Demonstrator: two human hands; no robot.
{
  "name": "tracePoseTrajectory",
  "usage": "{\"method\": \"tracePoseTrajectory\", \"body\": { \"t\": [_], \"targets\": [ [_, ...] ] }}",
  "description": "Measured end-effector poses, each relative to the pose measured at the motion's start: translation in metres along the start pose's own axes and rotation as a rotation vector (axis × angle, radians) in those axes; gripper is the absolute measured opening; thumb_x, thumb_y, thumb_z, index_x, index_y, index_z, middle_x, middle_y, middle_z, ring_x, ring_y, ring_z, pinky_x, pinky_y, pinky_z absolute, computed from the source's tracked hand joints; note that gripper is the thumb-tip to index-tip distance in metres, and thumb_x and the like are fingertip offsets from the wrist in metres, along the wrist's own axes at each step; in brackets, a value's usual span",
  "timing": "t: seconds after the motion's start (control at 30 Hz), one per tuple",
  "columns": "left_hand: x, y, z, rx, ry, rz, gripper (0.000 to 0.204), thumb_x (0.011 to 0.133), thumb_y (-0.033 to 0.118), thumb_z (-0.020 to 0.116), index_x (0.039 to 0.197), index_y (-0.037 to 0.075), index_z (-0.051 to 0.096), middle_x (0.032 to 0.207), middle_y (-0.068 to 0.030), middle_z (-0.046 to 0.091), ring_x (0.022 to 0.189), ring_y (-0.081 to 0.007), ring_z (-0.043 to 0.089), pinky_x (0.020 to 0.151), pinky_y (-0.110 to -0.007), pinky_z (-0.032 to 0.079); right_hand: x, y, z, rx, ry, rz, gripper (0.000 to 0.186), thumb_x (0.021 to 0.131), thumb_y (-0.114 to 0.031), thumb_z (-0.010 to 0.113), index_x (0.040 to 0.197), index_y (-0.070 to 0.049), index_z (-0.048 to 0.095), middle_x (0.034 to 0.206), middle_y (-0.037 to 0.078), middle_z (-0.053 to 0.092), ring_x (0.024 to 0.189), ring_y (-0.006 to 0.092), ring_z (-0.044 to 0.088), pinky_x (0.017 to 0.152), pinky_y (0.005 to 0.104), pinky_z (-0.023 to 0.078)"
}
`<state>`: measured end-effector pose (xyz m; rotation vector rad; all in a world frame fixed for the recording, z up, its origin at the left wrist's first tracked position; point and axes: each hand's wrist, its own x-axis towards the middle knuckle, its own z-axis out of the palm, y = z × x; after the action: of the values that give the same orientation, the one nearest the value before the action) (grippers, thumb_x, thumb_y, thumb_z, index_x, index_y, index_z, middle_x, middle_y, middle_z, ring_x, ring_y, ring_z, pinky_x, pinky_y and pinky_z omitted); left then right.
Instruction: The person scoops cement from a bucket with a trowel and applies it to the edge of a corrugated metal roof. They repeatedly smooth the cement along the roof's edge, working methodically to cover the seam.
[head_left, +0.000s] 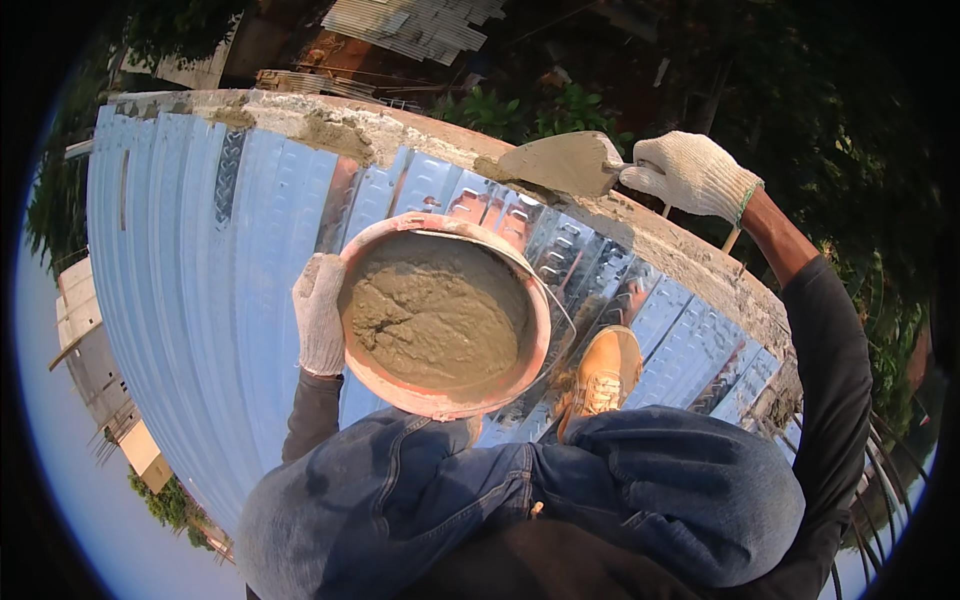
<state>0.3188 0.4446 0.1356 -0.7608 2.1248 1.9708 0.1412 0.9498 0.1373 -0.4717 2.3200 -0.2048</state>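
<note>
A white knitted glove covers my left hand [320, 312], whose fingers are closed on the left rim of a round bucket [545, 335]. Wet grey-brown mortar [435, 310] fills much of the bucket, and a thin wire handle [562, 312] hangs at its right side. Also gloved, my right hand [695, 175] grips a trowel [568, 163] near the far edge. The trowel's broad blade, coated in mortar, points left and lies over the top of the masonry wall [690, 240]. Its grip is hidden inside my fingers.
Ribbed shiny metal decking [200, 260] spreads under me, with my tan boot [608, 370] on it. Beyond the wall is a drop to dark ground with plants [575, 110] and a corrugated roof [415, 25]. Thin rods [885, 480] stick out at the lower right.
</note>
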Motion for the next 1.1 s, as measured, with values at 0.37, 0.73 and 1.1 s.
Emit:
{"method": "tracePoseTrajectory", "body": {
  "t": [0.37,0.73,1.1],
  "targets": [
    [-0.003,0.005,-0.003,0.045,0.023,-0.017,0.023,0.115,0.026,0.073,0.103,0.007,0.069,0.101,0.0049,0.062,0.095,-0.0064,0.054,0.083,-0.029,0.049,0.071,-0.021,0.006,-0.196,-0.074,-0.273,0.051,0.105,-0.051,0.067,0.111,-0.006,0.089,0.1,0.02,0.085,0.091,0.0441,0.082,0.081,0.0536,0.066],
    [0.001,-0.011,-0.017,0.042,-0.014,-0.003,0.033,0.118,0.04,0.073,0.115,0.008,0.073,0.107,0.0022,0.071,0.095,-0.0069,0.065,0.08,-0.029,0.057,0.029,-0.014,0.009,-0.282,0.11,-0.201,0.038,0.103,-0.044,0.073,0.121,-0.015,0.09,0.102,0.013,0.086,0.093,0.0355,0.086,0.082,0.0518,0.07],
    [0.003,-0.006,-0.014,0.056,-0.06,-0.075,0.028,0.117,0.034,0.073,0.116,0.006,0.073,0.107,0.0035,0.068,0.097,-0.0059,0.061,0.083,-0.027,0.053,-0.012,-0.008,0.037,-0.227,0.237,-0.073,0.037,0.111,-0.041,0.07,0.116,-0.009,0.086,0.098,0.015,0.083,0.088,0.0374,0.083,0.079,0.0514,0.067]
  ]
}}
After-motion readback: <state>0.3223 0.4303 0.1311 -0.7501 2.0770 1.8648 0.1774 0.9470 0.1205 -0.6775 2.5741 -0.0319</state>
